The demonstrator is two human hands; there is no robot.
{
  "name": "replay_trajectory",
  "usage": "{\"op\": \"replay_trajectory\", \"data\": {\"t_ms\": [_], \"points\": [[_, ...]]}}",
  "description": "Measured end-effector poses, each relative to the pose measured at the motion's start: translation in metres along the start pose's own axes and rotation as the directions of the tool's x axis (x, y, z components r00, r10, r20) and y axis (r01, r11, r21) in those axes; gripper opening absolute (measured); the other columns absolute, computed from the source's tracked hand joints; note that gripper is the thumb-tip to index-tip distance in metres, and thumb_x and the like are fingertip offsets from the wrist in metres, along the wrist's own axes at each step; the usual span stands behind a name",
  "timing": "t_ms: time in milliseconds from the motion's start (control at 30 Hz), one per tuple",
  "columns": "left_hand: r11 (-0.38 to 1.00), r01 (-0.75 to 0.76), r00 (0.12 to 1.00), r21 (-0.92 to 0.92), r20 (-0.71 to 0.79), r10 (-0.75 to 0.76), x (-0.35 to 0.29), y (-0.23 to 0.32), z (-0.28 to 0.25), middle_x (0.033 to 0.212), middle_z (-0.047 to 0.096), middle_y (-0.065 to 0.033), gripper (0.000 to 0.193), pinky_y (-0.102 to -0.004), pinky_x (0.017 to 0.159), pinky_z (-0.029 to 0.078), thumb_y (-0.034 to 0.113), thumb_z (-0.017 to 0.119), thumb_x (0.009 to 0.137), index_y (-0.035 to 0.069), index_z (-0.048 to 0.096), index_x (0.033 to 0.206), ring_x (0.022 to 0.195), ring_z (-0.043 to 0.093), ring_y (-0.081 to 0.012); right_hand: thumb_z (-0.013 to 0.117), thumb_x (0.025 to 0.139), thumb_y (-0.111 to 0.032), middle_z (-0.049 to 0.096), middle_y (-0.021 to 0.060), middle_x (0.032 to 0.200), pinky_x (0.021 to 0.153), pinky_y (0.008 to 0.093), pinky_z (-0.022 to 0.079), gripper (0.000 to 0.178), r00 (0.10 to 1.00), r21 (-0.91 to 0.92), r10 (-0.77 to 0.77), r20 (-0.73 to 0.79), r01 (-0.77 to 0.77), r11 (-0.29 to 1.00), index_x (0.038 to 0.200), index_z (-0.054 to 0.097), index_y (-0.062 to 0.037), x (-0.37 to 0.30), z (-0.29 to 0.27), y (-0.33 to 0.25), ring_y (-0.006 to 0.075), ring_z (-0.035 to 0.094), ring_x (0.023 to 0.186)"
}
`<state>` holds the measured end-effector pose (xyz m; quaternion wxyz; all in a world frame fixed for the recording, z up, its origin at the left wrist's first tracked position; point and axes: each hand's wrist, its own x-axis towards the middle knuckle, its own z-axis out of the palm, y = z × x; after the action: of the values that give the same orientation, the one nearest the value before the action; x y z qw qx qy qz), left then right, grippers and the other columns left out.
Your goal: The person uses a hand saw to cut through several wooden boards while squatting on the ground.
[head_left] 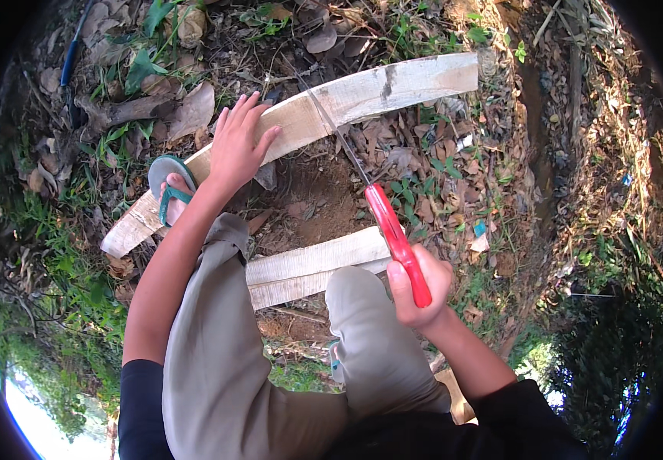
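Leaf-strewn outdoor ground (304,192), with a saw (397,234) laid across a plank (423,79).
The plank is long, pale and dark-smudged; the saw is red-handled, its thin blade reaching past the plank's far edge. On the plank's left half, the left hand (238,146) lies flat, fingers slightly apart, beside a sandalled foot (173,188). Nearer than the plank, the right hand (422,287) has fingers clamped on the saw. Leaf litter (506,96) borders the plank's right end.
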<state>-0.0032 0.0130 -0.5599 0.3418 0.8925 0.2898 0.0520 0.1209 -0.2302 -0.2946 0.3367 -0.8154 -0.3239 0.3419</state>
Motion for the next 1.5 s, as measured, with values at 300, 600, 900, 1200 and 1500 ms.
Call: {"op": "replay_trajectory", "data": {"t_ms": [300,600,900,1200,1500], "points": [[0.999,-0.025,0.999,0.046,-0.036,0.026,-0.004,-0.004,0.006,0.149,0.055,-0.0125,0.049,-0.0503,0.121,0.031,0.041,0.066,0.098,0.007,0.060,0.133,0.144,0.045,-0.0324,0.065,0.093,-0.012,0.050,0.0040,0.058,0.048,0.0304,0.039,0.017,0.998,-0.074,0.063,0.021,-0.061,0.995,0.082,0.057,-0.0018,-0.038,-0.011,-0.032,0.0147,0.050,0.046],[0.999,-0.003,0.991,-0.041,-0.135,-0.003,-0.003,0.000,0.002,0.151,0.050,-0.0198,0.063,-0.0505,0.116,0.036,0.040,0.072,0.093,0.003,0.050,0.138,0.138,0.049,-0.0375,0.068,0.098,-0.012,0.053,0.0055,0.057,0.048,0.0295,0.039,0.021,0.990,0.081,0.130,-0.053,-0.125,0.989,0.080,0.061,-0.0021,0.087,0.039,-0.036,0.0085,0.052,0.050],[0.996,-0.093,0.994,-0.011,-0.064,0.092,-0.019,0.006,0.005,0.155,0.043,-0.0219,0.058,-0.0525,0.120,0.031,0.039,0.072,0.092,0.006,0.049,0.134,0.145,0.041,-0.0389,0.064,0.099,-0.009,0.054,-0.0004,0.062,0.050,0.0267,0.036,0.018,0.964,0.167,0.248,-0.093,-0.230,0.959,0.084,0.062,-0.0008,0.048,0.048,-0.014,0.0034,0.047,0.056],[0.992,-0.125,0.986,-0.012,-0.113,0.123,-0.014,0.013,0.008,0.149,0.049,-0.0198,0.052,-0.0512,0.120,0.031,0.037,0.070,0.093,0.002,0.054,0.128,0.144,0.043,-0.0378,0.066,0.099,-0.031,0.042,-0.0109,0.057,0.043,0.0233,0.029,0.032,0.860,0.002,0.406,0.308,-0.428,0.904,0.074,0.057,-0.0137,0.211,0.013,-0.081,0.0029,0.035,0.044],[0.993,-0.036,0.979,-0.114,-0.202,0.012,-0.018,0.005,0.000,0.140,0.051,-0.0182,0.054,-0.0474,0.101,0.046,0.034,0.078,0.088,0.001,0.055,0.124,0.121,0.057,-0.0389,0.062,0.102,-0.018,0.049,-0.0075,0.063,0.042,0.0212,0.029,0.019,0.951,0.429,0.309,0.005,-0.281,0.858,0.087,0.058,-0.0067,0.076,0.042,-0.025,0.0007,0.041,0.048]]}}
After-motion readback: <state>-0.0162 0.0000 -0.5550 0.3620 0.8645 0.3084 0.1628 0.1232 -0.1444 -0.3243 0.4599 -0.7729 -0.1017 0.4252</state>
